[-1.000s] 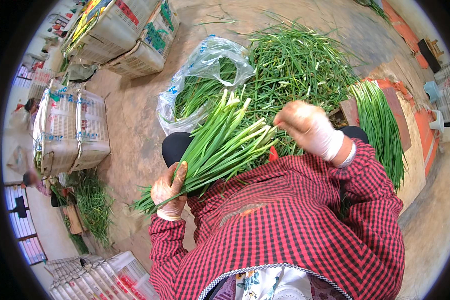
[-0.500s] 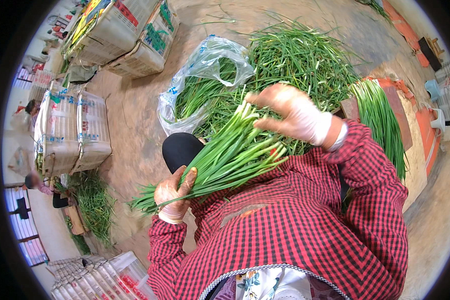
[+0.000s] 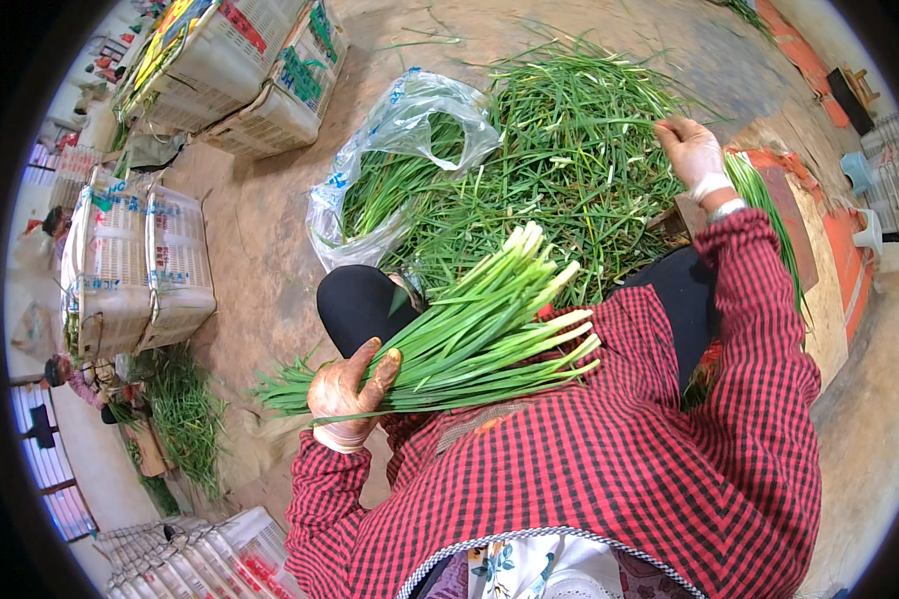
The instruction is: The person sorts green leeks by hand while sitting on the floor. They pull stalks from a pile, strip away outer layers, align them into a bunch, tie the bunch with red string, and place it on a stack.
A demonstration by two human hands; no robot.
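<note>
My left hand [image 3: 345, 397] is closed around a bunch of garlic chives [image 3: 469, 334], its thumb across the leaves. The bunch lies slanted over my lap, pale stem ends fanned to the upper right, leaf tips past my hand at the left. My right hand [image 3: 693, 160] is raised at the right edge of a loose heap of chives [image 3: 579, 150], fingertips pinched. A thin pale stalk [image 3: 619, 122] runs leftward from those fingertips over the heap. Both hands wear thin, soiled, whitish gloves.
A clear plastic bag [image 3: 335, 215] lies at the heap's left side. A neat chive bundle [image 3: 769, 215] rests on a board [image 3: 794, 225] at right. White plastic crates [image 3: 180, 260] stand at left, with more chives [image 3: 185, 419] and a person [image 3: 80, 379] beyond.
My right hand has moved from the stem ends of the bunch up and right to the heap's edge. My left hand keeps its hold, and the stem ends are more spread.
</note>
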